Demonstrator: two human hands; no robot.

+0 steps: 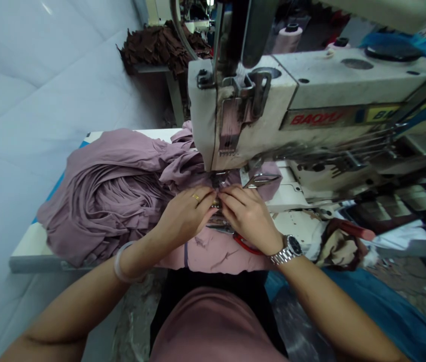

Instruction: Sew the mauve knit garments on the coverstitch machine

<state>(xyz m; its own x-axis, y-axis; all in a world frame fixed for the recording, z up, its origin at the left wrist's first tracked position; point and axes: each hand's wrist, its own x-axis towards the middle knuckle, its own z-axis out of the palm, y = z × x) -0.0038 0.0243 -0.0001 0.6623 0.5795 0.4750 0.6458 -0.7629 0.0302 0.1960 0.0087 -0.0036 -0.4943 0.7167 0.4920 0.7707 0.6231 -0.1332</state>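
Mauve fabric (115,186) lies heaped on the white sewing table (28,246) and runs under the head of a cream sewing machine (311,95). My left hand (185,216), with a ring and a pale bangle, pinches the fabric just in front of the needle area (218,183). My right hand (248,218), with a steel watch on the wrist, presses its fingertips against the same spot, touching the left hand's fingers. Both hands have their fingers closed on the cloth. Beneath my right palm something red (245,246) shows, mostly hidden.
A pile of dark brown fabric pieces (160,45) sits on another table at the back. A pink thread cone (288,37) stands behind the machine. Crumpled brown and white cloth (339,246) lies right of my right wrist. A white wall fills the left side.
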